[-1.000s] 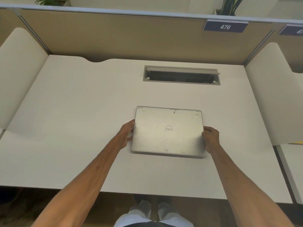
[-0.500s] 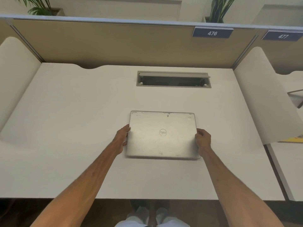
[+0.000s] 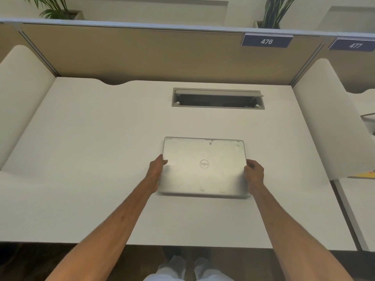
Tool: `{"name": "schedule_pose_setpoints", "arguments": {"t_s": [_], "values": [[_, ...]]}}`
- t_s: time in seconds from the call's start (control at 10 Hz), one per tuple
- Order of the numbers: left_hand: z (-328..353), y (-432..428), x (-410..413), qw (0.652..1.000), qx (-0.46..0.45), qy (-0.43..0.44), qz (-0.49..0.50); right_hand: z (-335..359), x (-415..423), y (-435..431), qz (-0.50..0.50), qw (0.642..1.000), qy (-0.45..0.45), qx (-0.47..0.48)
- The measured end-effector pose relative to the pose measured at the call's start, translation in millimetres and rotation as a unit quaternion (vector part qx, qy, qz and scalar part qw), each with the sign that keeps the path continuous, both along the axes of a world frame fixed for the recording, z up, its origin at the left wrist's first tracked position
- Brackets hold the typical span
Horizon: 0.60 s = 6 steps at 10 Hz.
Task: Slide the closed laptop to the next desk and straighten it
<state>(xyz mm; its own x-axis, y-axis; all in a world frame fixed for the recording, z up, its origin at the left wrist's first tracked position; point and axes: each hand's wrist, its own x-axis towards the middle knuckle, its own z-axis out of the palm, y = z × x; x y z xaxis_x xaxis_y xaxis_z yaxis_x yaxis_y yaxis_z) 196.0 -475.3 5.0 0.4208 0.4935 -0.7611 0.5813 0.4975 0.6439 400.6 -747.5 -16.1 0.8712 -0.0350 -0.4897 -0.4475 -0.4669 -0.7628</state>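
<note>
— Closed, scuffed silver rectangular laptop (image 3: 204, 167) lying flat near the middle of the white rectangular desk (image 3: 85, 159), lid logo upside down to the wearer. Gripped at both short edges: left hand (image 3: 157, 166) curled on the left edge, right hand (image 3: 253, 172) curled on the right.

— Squared up?

— Nearly parallel with the front edge; slight skew at most, hard to judge through the wide lens.

— Risks from here?

— Probably uneven push from one hand, swinging it crooked. Possibly a corner catching at the seam between desks (image 3: 345, 211). Scraping, too, with a worn metal shell on laminate.

— In the way?

— Tall cream curved side divider (image 3: 324, 122) on the right, between this desk and the one labelled by the blue "477" sign (image 3: 352, 45); likely forcing a route round its front end. Grey recessed cable box with lid ajar (image 3: 218, 98) behind the laptop, well apart. Something yellow (image 3: 365, 175) just past the divider, identity unclear.
</note>
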Motion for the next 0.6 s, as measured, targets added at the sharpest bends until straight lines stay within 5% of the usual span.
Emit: {"name": "schedule_pose_setpoints", "arguments": {"t_s": [0.4, 0.5, 0.6], "values": [[-3.8, 9.0, -0.8, 0.998, 0.052, 0.006, -0.046, 5.0, -1.6, 0.9, 0.033, 0.999, -0.010, -0.033], [-11.2, 3.3, -4.2, 0.941, 0.271, 0.088, -0.185, 8.8, -11.6, 8.1, 0.135, 0.972, -0.093, -0.168], [-17.9, -15.8, -11.2, 0.843, 0.454, 0.086, -0.274, 11.3, -33.9, 22.7, 0.262, 0.905, -0.206, -0.264]]}}
